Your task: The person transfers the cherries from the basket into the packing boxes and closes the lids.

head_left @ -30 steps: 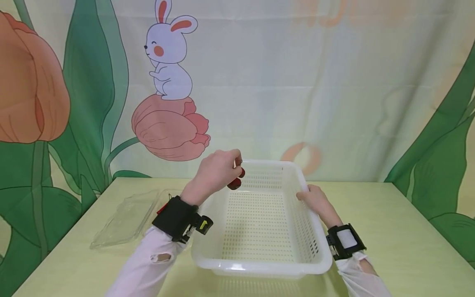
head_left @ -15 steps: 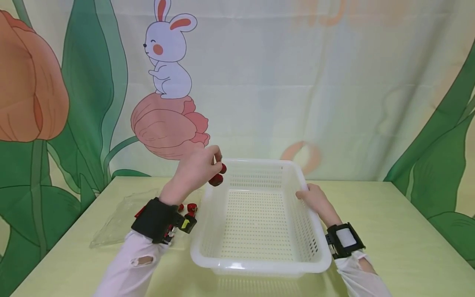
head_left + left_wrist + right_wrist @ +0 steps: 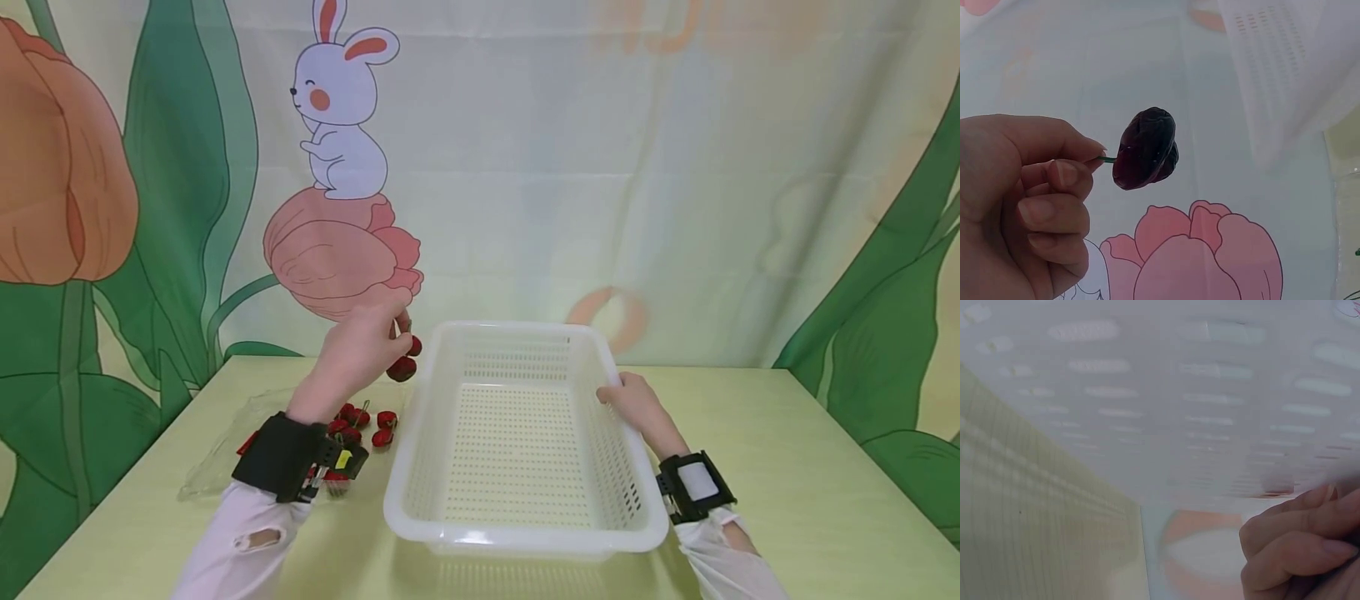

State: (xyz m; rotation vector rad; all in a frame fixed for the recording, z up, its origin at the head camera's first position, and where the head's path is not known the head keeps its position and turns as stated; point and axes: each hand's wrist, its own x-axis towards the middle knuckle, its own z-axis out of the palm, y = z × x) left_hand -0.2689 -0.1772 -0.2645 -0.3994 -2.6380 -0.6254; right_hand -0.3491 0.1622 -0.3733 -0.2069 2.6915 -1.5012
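My left hand (image 3: 358, 350) pinches the thin green stem of a pair of dark red cherries (image 3: 402, 369), left of the white basket. In the left wrist view the cherries (image 3: 1144, 150) hang beyond the thumb and forefinger, one partly behind the other. The white perforated plastic basket (image 3: 525, 537) stands on the table. My right hand (image 3: 641, 412) grips its right rim; in the right wrist view the curled fingers (image 3: 1291, 544) show beside the slotted wall (image 3: 1154, 425). Several more red cherries (image 3: 360, 418) lie below the left hand, partly hidden by the wrist.
A clear plastic container (image 3: 217, 467) lies on the left of the pale yellow table (image 3: 810, 483), partly behind the left forearm. A curtain (image 3: 720, 208) printed with tulips and a rabbit hangs behind the table's far edge.
My left hand has moved left, from over the basket to beside it, with the cherries still pinched. More cherries on the table side have come into sight. The right hand and basket stay put.
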